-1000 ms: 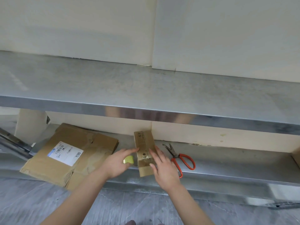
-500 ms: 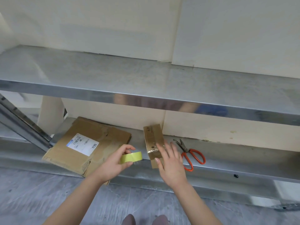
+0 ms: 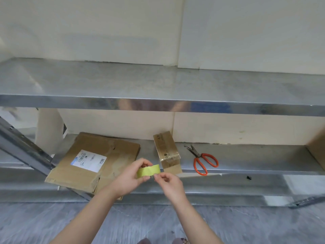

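Observation:
A roll of yellow-green tape [image 3: 148, 171] is held in front of the lower metal shelf [image 3: 246, 161]. My left hand [image 3: 129, 179] grips the roll, fingers curled over its top. My right hand [image 3: 169, 182] pinches at the roll's lower right edge with thumb and forefinger. Just behind the roll, a small taped cardboard box [image 3: 167, 151] lies on the shelf, one end poking over the front edge. Neither hand touches the box.
A flattened cardboard box with a white label [image 3: 91, 161] lies at the shelf's left, overhanging the edge. Orange-handled scissors [image 3: 202, 159] lie right of the small box. An upper metal shelf [image 3: 158, 85] juts out above. A slanted metal bar [image 3: 24, 148] stands at the left.
My left hand lifted the tape roll away from beside the small box. My right hand left the box and came to the roll, where it now pinches the edge.

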`<state>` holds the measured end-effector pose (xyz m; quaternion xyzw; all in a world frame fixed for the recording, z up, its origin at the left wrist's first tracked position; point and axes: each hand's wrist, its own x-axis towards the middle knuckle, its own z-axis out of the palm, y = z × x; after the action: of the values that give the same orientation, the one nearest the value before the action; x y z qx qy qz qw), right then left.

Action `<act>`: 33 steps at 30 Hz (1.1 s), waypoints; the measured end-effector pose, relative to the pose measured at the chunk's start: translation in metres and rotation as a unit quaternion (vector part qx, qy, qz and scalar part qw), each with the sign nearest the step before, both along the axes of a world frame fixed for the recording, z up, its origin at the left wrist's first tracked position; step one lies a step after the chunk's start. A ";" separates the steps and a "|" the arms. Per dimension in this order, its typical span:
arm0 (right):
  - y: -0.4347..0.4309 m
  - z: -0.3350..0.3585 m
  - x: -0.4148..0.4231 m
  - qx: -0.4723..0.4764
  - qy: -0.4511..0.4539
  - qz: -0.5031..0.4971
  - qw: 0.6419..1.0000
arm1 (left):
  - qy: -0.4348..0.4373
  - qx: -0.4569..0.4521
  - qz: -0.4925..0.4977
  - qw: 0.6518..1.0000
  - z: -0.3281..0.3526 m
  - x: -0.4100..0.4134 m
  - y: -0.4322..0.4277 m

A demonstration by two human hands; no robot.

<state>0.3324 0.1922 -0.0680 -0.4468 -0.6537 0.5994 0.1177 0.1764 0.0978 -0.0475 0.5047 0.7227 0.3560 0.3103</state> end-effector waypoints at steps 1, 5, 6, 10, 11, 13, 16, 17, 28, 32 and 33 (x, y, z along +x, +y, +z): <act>0.000 0.000 0.000 -0.006 0.001 -0.007 1.000 | 0.009 -0.003 -0.005 1.000 0.000 0.000 -0.001; 0.003 0.002 0.000 -0.032 0.013 -0.014 0.999 | 0.064 -0.025 -0.026 0.997 0.000 -0.004 -0.003; 0.002 0.002 -0.001 -0.033 0.010 -0.009 0.999 | 0.079 -0.030 -0.027 0.996 -0.001 -0.005 -0.004; 0.003 0.004 -0.006 -0.020 0.008 -0.003 1.000 | 0.099 -0.036 -0.014 0.994 -0.003 -0.009 -0.007; 0.003 0.005 -0.007 -0.014 0.006 -0.005 1.000 | 0.103 -0.043 -0.012 0.994 -0.004 -0.012 -0.007; 0.007 0.005 -0.009 0.019 0.007 -0.007 1.000 | 0.114 -0.065 -0.009 0.991 -0.007 -0.018 -0.011; 0.012 0.004 -0.013 0.136 -0.008 0.033 0.990 | 0.099 -0.079 0.011 0.992 -0.009 -0.028 -0.014; 0.015 0.003 -0.014 0.159 -0.012 0.034 0.987 | 0.090 -0.076 0.015 0.993 -0.009 -0.030 -0.013; 0.002 -0.029 -0.066 0.116 -0.015 -0.063 0.991 | 0.179 -0.046 0.017 0.983 -0.019 -0.073 -0.014; 0.006 -0.041 -0.095 0.097 -0.031 -0.108 0.989 | 0.338 -0.036 0.023 0.940 -0.034 -0.083 0.002; 0.008 -0.045 -0.100 0.100 -0.047 -0.116 0.987 | 0.353 -0.037 0.030 0.934 -0.038 -0.085 0.006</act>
<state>0.2323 0.2005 -0.1128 -0.5334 -0.6585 0.4919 0.1999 0.0915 0.1035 -0.0856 0.5644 0.8130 0.1368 0.0433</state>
